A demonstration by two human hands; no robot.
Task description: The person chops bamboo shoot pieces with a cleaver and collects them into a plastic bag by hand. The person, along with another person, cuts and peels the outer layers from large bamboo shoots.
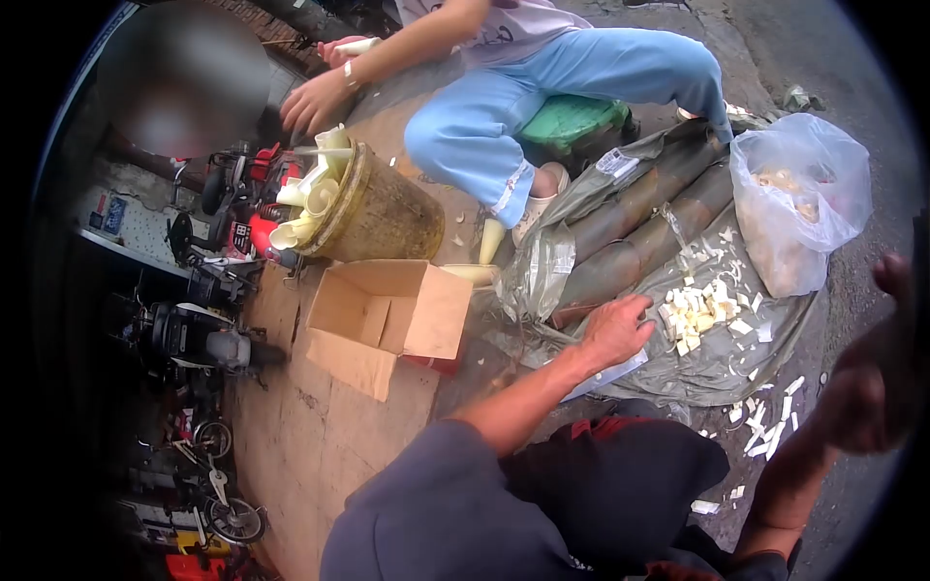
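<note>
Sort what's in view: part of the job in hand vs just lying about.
Likely the job:
- pale cut pieces, beside the left hand
- grey plastic sheet under them
- brown stalks on the sheet
- bucket of pale lengths, near the co-worker's hand

Apparently just lying about:
- pale scraps on the ground
- open cardboard box
- parked two-wheelers

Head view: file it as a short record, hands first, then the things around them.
Left hand: beside the chopped pale pieces; contact unclear
Right hand: raised at the dark right edge; grip unclear
Pieces: piled on a plastic sheet; more scattered beside it
Cardboard box: open-topped
Bucket: pale lengths sticking out of its top
Clear bag: pale contents showing through
Other person: seated, pale piece in one hand
</note>
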